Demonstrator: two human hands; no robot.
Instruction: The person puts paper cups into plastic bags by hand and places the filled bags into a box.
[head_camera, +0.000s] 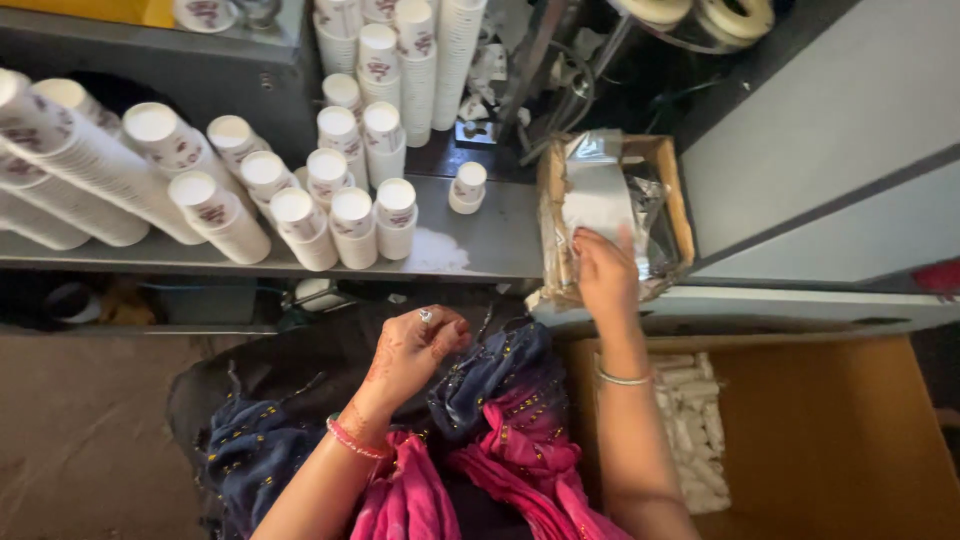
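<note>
- Pink and dark blue cloth (500, 450), dotted with small gold sequins, is seen nearest the camera, draped over the person's lap.
- Both hands are seen reaching away from the lap, each with a bangle at the wrist.
- The left hand (415, 350) is held over the dark blue cloth, its fingers curled loosely inward; a ring is worn on one finger and a henna pattern is seen on the back. Whether anything is pinched between the fingers cannot be told.
- The right hand (605, 275) is laid on a clear plastic wrapping (600, 195), with the fingers bent and pressed down on the film.
- The plastic wrapping is held inside a small open cardboard box (675, 190), which is set at the right end of the grey tabletop (480, 245), beside a pale grey panel.
- Stacks of white paper cups (330, 215) with a dark printed mark are crowded on the left part of the tabletop, some upright, some lying tilted in long rows.
- One short stack of cups (467, 187) is stood apart, between the crowd and the cardboard box.
- A larger brown carton (830, 440) is seen below the right forearm, with white wrapped bundles (695, 430) packed along its left side.
</note>
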